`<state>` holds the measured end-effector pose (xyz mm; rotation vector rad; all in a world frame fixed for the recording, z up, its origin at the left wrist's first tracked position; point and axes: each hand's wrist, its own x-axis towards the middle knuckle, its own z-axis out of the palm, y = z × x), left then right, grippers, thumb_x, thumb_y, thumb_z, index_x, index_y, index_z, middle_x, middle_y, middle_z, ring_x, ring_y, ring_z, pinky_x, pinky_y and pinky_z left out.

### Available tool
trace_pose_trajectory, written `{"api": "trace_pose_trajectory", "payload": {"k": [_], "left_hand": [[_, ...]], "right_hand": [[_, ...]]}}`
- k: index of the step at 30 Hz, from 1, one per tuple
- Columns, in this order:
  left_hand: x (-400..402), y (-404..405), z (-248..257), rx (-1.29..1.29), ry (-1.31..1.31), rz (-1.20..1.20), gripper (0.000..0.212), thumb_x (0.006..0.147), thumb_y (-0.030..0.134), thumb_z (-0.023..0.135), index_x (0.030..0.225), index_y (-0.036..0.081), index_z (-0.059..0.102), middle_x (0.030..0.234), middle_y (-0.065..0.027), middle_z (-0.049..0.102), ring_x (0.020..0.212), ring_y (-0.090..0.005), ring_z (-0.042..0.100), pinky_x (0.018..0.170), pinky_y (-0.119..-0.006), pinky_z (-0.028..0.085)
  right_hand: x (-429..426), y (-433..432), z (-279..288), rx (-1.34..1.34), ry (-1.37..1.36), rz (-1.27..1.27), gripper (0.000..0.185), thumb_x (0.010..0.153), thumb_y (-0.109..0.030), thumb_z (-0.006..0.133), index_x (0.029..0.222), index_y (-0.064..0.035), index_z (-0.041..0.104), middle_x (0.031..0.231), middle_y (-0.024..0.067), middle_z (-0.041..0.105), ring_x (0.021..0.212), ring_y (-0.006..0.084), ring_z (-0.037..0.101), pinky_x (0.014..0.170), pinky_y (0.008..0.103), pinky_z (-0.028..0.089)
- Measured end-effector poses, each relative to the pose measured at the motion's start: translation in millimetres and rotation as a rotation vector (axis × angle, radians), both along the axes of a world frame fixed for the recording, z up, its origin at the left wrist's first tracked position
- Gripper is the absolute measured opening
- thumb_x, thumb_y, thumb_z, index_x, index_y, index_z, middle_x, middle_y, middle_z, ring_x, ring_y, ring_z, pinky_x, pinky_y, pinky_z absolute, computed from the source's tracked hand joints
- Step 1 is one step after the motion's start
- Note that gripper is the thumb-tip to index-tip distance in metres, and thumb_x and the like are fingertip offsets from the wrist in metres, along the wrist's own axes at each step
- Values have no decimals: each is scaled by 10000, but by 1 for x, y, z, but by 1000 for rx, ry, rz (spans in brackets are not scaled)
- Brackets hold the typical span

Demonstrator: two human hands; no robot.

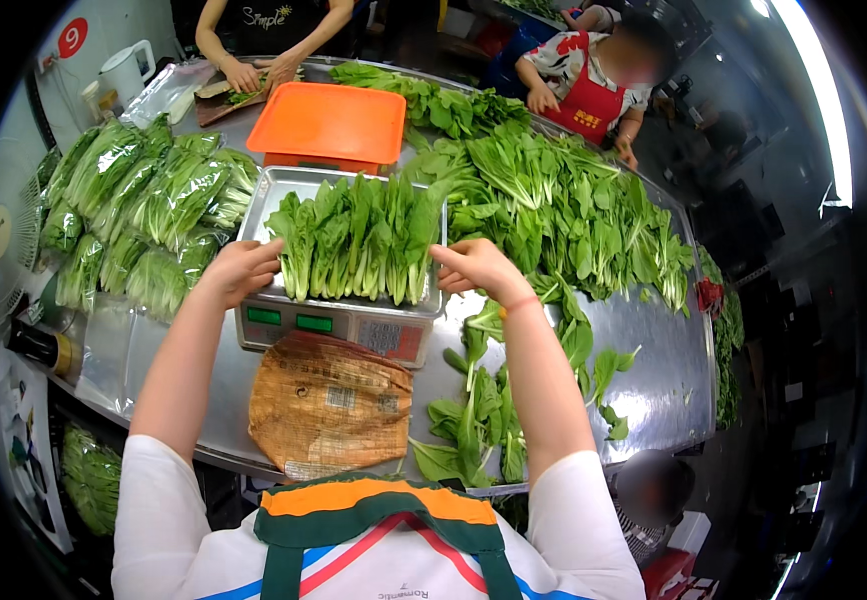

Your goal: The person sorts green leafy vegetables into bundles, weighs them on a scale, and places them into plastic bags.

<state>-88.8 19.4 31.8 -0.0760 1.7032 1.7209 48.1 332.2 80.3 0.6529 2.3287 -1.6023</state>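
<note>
Leafy greens (358,240) lie side by side in a row, stems towards me, in a shallow metal tray (272,196). Beneath the tray is a digital scale (342,328) with green displays and a keypad. My left hand (242,271) is at the tray's left side, fingers beside the outermost stems. At the opposite end, my right hand (477,268) has its thumb close against the leaves and its other fingers curled by the rim. Both hands look empty, with thumb and fingers apart; whether either touches the greens is hard to tell.
Bagged greens (171,195) are stacked at left, near a fan (10,232). An orange-topped scale (328,124) stands behind. Loose greens (568,202) cover the table's right; others (478,427) lie nearer me beside a brown printed wrapper (332,405). Co-workers' hands (257,75) work across the table.
</note>
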Motion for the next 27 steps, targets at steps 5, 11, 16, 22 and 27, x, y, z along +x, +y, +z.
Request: {"api": "trace_pose_trajectory", "payload": {"k": [5,11,16,22,27], "left_hand": [[8,65,24,-7,-52,-221,500,722,210,689,1080,-61,469,1000,-167,562,884,-230,582,735,-336,502],[47,99,-3,334,5,-174,403,702,61,670,1069,10,510,983,-109,581,852,-209,582,729,-328,487],[109,49,3,83,643,-138,510,621,173,747,1056,27,523,984,-101,585,892,-212,566,786,-320,456],[161,-56,-21,46,429,-203,606,588,85,750,1127,54,475,1062,-85,550,960,-204,534,828,-326,435],[160,-64,-8,-487,1358,-388,434,619,108,659,1026,15,538,1119,-131,528,1048,-277,501,882,-361,408]], "right_hand": [[-63,-23,-11,325,-192,279,750,627,-544,666,939,125,536,749,156,603,616,200,616,544,283,499],[-40,-26,-10,168,-62,222,483,699,-352,644,931,64,566,765,168,606,562,231,586,556,323,494],[24,-72,-2,237,151,261,595,651,-159,661,1156,22,404,1049,204,545,968,311,537,851,324,425],[87,-171,-69,16,242,604,484,732,-180,576,1158,-15,419,1132,208,469,1071,345,436,922,375,347],[110,-188,-167,-12,311,631,410,771,-287,543,1123,-80,503,1166,129,478,1060,292,433,920,381,332]]}}
